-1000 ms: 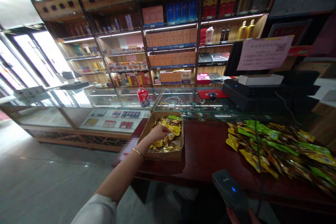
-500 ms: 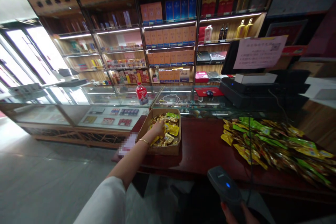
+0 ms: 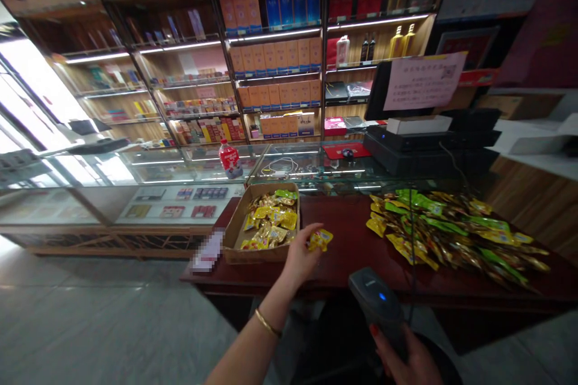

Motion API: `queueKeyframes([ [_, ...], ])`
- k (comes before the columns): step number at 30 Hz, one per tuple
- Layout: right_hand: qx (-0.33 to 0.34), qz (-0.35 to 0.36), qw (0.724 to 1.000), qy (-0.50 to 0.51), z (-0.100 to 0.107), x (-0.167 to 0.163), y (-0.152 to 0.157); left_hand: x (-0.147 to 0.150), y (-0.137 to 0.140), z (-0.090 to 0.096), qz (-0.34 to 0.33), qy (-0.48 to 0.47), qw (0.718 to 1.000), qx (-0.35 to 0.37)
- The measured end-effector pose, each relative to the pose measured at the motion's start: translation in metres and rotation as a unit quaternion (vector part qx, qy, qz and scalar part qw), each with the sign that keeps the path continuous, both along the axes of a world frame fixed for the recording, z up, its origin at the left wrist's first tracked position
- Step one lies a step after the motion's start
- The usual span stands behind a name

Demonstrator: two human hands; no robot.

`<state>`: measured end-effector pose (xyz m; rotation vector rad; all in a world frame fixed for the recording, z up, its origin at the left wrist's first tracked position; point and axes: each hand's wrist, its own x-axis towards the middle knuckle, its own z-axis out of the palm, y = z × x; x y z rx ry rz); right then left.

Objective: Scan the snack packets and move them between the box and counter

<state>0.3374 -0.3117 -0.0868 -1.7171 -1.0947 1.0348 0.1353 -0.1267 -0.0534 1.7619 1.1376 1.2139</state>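
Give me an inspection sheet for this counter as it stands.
Surface: dark red counter, glossy.
Job's things: yellow snack packet in the left hand; black scanner in the right hand; cardboard box with more packets.
Clutter: loose pile of packets on the right; red-labelled bottle on the glass case.
Grippers: both hands closed on their items.
Cables: dark cord over the pile; white cable on the glass.
Surroundings: lit shelves of boxes, till.

A blurred patch (image 3: 207, 251) hides the table's corner.
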Motion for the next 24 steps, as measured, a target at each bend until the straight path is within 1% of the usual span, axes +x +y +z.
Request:
queueKeyframes([
  [2,0.006,0.022,1.0,0.002,0.006,0.0,0.001,0.026,-0.008,-0.027,-0.01,-0.013,1.0,-0.016],
  [4,0.012,0.019,1.0,-0.001,0.009,0.0,0.002,0.041,-0.007,-0.05,0.004,-0.004,0.999,-0.041],
  [6,0.01,0.016,1.0,0.002,0.009,0.0,0.002,0.046,-0.001,-0.065,0.031,0.011,0.997,-0.075],
  [8,0.002,0.013,1.0,0.006,0.006,0.001,0.001,0.044,0.007,-0.074,0.063,0.022,0.993,-0.098],
  [10,-0.002,0.011,1.0,0.008,0.002,0.003,0.002,0.037,0.011,-0.079,0.089,0.018,0.991,-0.095],
  [12,-0.001,0.01,1.0,0.012,0.0,0.003,0.003,0.031,0.013,-0.083,0.095,-0.005,0.992,-0.088],
  [14,-0.002,0.018,1.0,0.022,-0.001,0.0,0.007,0.027,0.013,-0.087,0.076,-0.035,0.992,-0.096],
  [18,-0.002,0.023,0.998,0.053,-0.002,-0.01,0.019,0.026,0.01,-0.092,0.026,-0.1,0.981,-0.162],
  [20,0.001,0.016,0.997,0.074,-0.004,-0.016,0.026,0.025,0.008,-0.09,0.021,-0.123,0.977,-0.171],
  [24,-0.001,0.012,0.994,0.106,-0.007,-0.024,0.036,0.019,0.003,-0.081,0.018,-0.132,0.979,-0.151],
])
